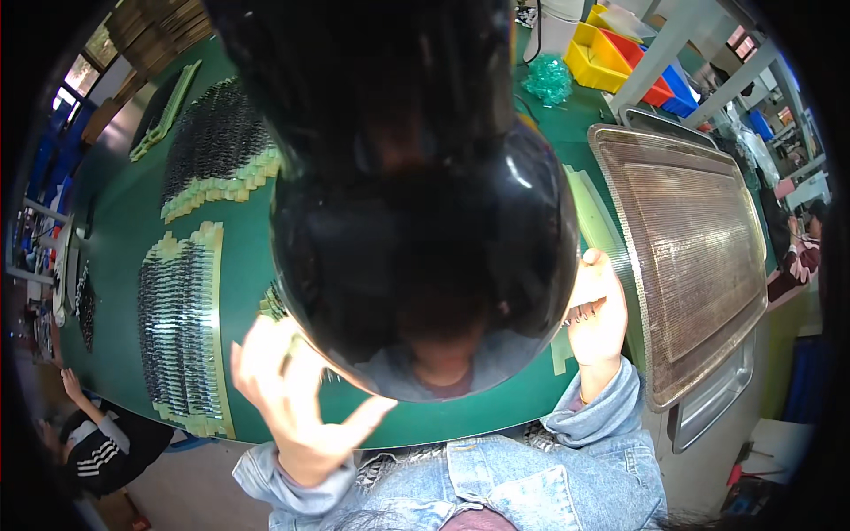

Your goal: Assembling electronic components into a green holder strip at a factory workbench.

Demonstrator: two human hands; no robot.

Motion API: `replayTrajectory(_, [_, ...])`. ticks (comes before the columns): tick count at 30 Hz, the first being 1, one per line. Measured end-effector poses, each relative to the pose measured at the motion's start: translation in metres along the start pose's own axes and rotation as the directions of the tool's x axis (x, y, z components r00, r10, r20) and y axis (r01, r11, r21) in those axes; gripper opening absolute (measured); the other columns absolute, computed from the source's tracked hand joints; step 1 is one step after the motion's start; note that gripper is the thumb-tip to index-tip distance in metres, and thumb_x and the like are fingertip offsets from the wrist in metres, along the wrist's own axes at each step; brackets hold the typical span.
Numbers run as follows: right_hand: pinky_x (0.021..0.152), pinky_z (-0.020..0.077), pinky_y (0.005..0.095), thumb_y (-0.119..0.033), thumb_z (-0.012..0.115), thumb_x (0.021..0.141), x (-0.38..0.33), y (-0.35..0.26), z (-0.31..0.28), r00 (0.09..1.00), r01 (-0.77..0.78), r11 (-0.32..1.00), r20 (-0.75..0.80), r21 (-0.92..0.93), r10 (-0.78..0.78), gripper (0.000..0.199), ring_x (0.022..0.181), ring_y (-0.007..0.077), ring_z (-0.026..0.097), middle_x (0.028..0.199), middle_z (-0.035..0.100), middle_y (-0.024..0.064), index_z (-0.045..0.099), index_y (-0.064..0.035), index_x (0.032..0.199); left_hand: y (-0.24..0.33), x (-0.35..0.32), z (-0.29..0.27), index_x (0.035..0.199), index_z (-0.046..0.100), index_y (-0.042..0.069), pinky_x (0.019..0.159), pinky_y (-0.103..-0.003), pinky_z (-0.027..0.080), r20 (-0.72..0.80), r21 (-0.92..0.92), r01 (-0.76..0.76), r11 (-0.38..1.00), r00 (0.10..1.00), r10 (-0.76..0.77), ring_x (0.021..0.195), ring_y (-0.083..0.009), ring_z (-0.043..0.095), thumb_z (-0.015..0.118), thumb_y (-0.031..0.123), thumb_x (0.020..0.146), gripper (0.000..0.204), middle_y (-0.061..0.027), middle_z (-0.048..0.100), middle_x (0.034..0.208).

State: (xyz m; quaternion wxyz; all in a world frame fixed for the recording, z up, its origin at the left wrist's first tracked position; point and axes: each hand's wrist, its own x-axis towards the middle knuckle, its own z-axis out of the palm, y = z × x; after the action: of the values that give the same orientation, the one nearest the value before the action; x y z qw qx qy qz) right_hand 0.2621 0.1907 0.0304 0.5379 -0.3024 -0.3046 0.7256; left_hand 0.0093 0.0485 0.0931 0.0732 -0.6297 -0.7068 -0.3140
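A large glossy black lamp-like dome (425, 265) fills the middle and hides what lies under it. At its lower left edge is my left hand (297, 389), fingers spread and thumb stretched out, some fingertips hidden. Beside those fingers a bit of a taped strip (273, 303) shows, with fine wire ends below the dome. My right hand (598, 314) is at the dome's right edge, thumb up. A row of small dark wire leads (582, 312) shows against its fingers, which look closed on a strip; the rest is covered.
On the green table (257, 407), taped strips of dark parts (181, 327) lie left, with a larger stack (217, 142) behind. A brown ribbed tray (686, 265) stands right. Yellow bins (595, 57) and a green translucent heap (547, 81) are far right. Another person (111, 451) sits left.
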Motion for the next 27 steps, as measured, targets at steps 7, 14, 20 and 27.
replayTrajectory(7, [0.058,0.045,0.0257,-0.032,0.041,0.086,-0.002,0.005,0.018,0.987,-0.142,0.982,0.058,-0.122,0.15,0.036,0.065,0.0174,0.054,0.082,0.055,0.0108,0.042,0.0009,0.101,-0.012,-0.036,-0.004,0.095,0.059,0.002,0.062,-0.032,0.046,0.534,-0.405,0.187,0.895,0.843,0.065,0.07,-0.027,0.056,0.06,-0.001,0.067,0.029,-0.0105,0.056,0.073])
replayTrajectory(14, [0.076,0.0434,0.0293,-0.021,0.058,0.078,-0.01,0.011,0.021,0.967,0.156,0.839,0.254,-0.522,-0.022,0.049,0.084,0.0223,0.056,0.094,0.055,0.0124,0.039,0.0079,0.114,-0.069,-0.092,-0.056,0.105,0.045,-0.006,0.049,-0.024,0.044,0.31,-0.56,0.74,0.373,0.605,-0.734,0.054,-0.0131,0.053,0.048,0.001,0.081,0.026,-0.0101,0.056,0.082])
replayTrajectory(20, [0.089,0.0379,0.0346,-0.018,0.069,0.068,-0.005,0.02,0.01,0.923,0.371,0.155,0.382,-0.916,0.047,0.063,0.106,0.0261,0.046,0.119,0.044,0.015,0.038,0.0011,0.12,-0.134,-0.092,-0.041,0.101,0.05,-0.001,0.055,-0.027,0.042,0.022,-0.252,0.745,0.618,0.643,-0.766,0.061,-0.0147,0.052,0.047,0.005,0.082,0.02,-0.0074,0.054,0.081])
replayTrajectory(27, [0.085,0.0413,0.0339,-0.014,0.072,0.068,-0.002,0.028,0.02,0.952,0.275,0.336,0.303,-0.901,0.035,0.049,0.097,0.0245,0.052,0.108,0.052,0.0132,0.05,-0.0003,0.11,-0.152,-0.085,-0.033,0.105,0.051,0.003,0.083,-0.04,0.03,-0.158,0.486,0.537,0.69,0.83,-0.535,0.091,-0.0265,0.045,0.053,0.017,0.078,0.031,-0.0122,0.051,0.092])
